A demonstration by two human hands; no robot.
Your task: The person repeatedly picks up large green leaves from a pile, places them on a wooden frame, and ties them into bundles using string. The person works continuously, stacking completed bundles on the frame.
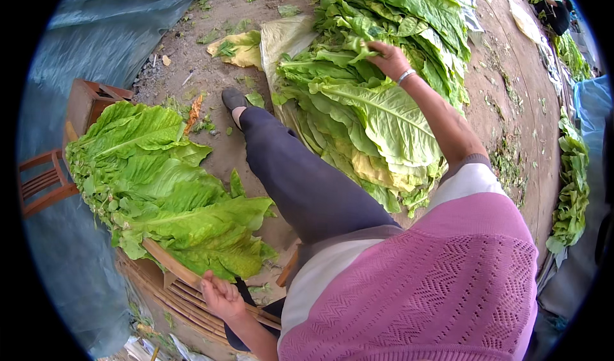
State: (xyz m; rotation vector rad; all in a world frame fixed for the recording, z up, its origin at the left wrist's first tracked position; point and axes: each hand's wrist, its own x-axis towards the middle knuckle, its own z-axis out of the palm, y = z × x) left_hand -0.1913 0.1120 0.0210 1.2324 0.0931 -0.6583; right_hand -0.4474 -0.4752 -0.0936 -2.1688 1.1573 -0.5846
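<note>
My left hand is closed around a flat wooden or bamboo stick at the lower left. From the stick's far part, large green leaves, apparently tobacco, hang in a thick overlapping row. My right hand reaches over a big leaf pile on the ground and pinches a pale green leaf end between thumb and fingers. The pile's leaves lie flat, mostly green, some yellowing at the lower edge.
A wooden frame and a slatted wooden chair stand at the left, beside blue plastic sheeting. More bamboo sticks lie under my left hand. Leaf scraps litter the dirt floor. Another person is at the far upper right.
</note>
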